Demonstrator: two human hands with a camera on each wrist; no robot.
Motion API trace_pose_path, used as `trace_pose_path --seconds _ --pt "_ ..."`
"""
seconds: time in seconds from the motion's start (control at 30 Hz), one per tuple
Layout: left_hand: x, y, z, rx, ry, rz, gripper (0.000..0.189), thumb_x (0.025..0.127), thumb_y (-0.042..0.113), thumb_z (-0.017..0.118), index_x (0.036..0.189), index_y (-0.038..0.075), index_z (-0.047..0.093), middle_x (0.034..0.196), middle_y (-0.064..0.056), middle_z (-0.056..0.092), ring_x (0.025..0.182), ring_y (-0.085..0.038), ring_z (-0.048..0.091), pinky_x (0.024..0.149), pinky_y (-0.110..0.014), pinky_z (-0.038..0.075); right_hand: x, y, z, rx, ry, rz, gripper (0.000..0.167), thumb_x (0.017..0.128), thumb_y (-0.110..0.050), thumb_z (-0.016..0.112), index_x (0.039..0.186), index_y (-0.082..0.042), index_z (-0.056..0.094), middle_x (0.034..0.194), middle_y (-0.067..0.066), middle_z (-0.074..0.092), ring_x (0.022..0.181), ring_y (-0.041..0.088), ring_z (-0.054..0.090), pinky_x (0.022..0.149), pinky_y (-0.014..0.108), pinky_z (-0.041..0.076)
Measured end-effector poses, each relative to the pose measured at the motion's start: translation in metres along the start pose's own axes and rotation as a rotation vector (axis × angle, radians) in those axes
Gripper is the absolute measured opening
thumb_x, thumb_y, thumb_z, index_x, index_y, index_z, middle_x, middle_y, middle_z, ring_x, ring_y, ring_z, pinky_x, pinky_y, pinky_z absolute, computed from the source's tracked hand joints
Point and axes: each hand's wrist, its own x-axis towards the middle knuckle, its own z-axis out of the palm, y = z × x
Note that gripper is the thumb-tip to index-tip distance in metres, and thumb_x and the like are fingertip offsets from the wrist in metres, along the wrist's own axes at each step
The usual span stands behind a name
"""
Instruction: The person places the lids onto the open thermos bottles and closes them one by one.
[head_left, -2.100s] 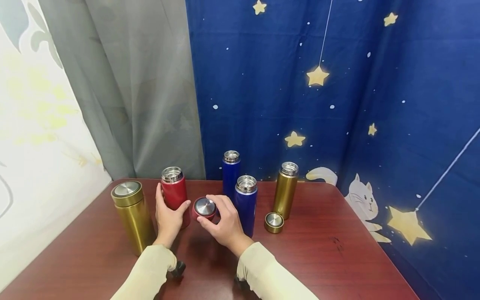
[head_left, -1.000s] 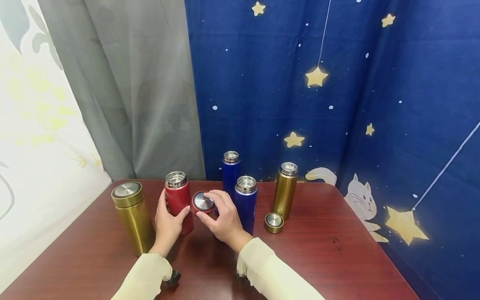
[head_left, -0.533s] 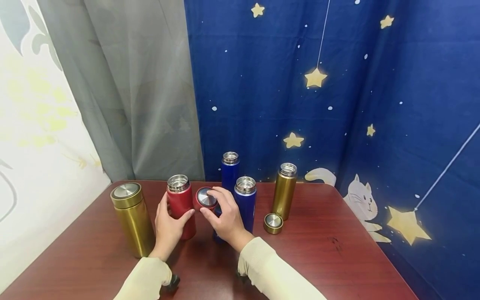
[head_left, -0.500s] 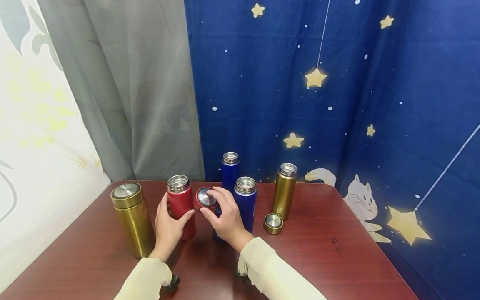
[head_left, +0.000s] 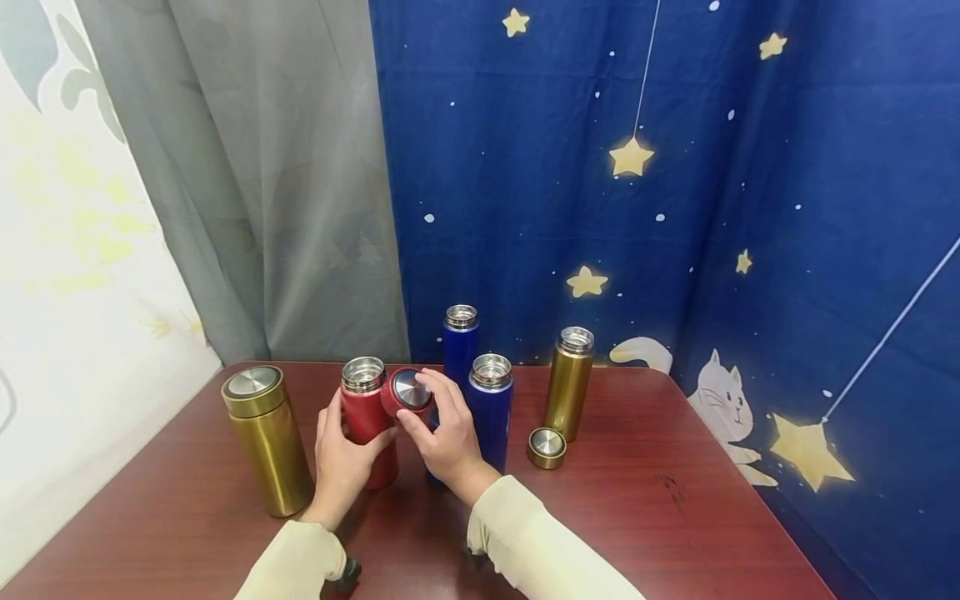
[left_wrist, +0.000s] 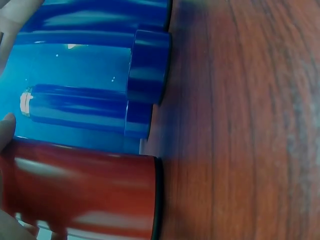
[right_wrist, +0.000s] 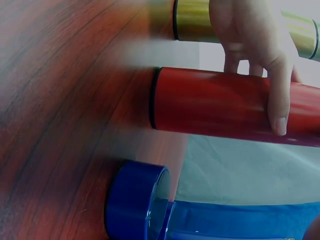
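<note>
Bottle [head_left: 365,414], red, lower left of centre, gripped by left hand [head_left: 343,463]; right hand [head_left: 452,437] pinches tilted lid [head_left: 409,391] — lidding, I'd judge, needing levelling next.

I count five bottles from my end: one red bottle [head_left: 366,417], two blue bottles [head_left: 491,421] right of the red bottle, one slim gold bottle [head_left: 568,392] farther right of it and one tall gold bottle [head_left: 277,454] to its left. I make out four loose lids: one red lid [head_left: 411,388] just right of the red bottle, two blue lids [left_wrist: 150,67] to its right, one partly covered, and one gold lid [head_left: 547,450] farther right. One fitted lid [head_left: 255,390] sits left of it. Two hands: a left hand [head_left: 345,467] on it, a right hand [head_left: 453,446] beside it.
</note>
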Motion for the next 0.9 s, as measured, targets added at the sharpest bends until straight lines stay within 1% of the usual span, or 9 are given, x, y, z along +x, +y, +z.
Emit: trace_pose_path --seconds 0.3,0.4,0.57,0.73,0.9 --pt "-0.006 0.002 0.002 0.001 0.007 0.043 0.102 0.066 0.019 0.09 0.15 0.016 0.034 0.117 -0.013 0.048 0.105 -0.027 0.05 0.086 -0.049 0.048 0.003 -0.004 0.002 0.019 0.051 0.022 0.047 0.092 -0.027 0.067 0.129 -0.003 0.052 0.128 0.012 0.057 0.119 0.024 0.056 0.1 0.034 0.045" --pt "-0.007 0.003 0.002 0.001 -0.001 0.048 0.102 0.066 0.018 0.09 0.151 0.016 0.034 0.118 -0.013 0.048 0.106 -0.026 0.05 0.086 -0.05 0.047 0.004 -0.006 0.002 0.023 0.067 0.03 0.049 0.093 -0.029 0.066 0.131 -0.003 0.051 0.127 0.012 0.058 0.117 0.023 0.056 0.099 0.033 0.046" --pt "-0.009 0.005 0.001 -0.013 -0.032 0.064 0.103 0.065 0.017 0.091 0.151 0.018 0.034 0.119 -0.013 0.048 0.107 -0.026 0.048 0.087 -0.05 0.047 0.009 -0.009 0.005 0.032 0.085 0.027 0.05 0.094 -0.032 0.065 0.131 -0.002 0.051 0.127 0.012 0.058 0.117 0.023 0.057 0.099 0.033 0.046" --pt "-0.012 0.006 0.001 -0.028 -0.05 0.059 0.103 0.065 0.018 0.092 0.151 0.021 0.034 0.12 -0.011 0.048 0.108 -0.023 0.048 0.088 -0.049 0.047 0.012 -0.011 0.008 0.038 0.099 0.01 0.049 0.092 -0.029 0.067 0.129 -0.002 0.052 0.125 0.013 0.059 0.116 0.024 0.058 0.099 0.033 0.046" --pt "-0.012 0.009 0.001 -0.053 -0.082 0.038 0.103 0.066 0.023 0.092 0.151 0.021 0.033 0.12 -0.009 0.048 0.108 -0.023 0.05 0.088 -0.051 0.05 0.016 -0.012 0.008 0.046 0.099 0.019 0.047 0.091 -0.027 0.069 0.128 -0.003 0.053 0.126 0.014 0.059 0.117 0.024 0.058 0.099 0.033 0.046"
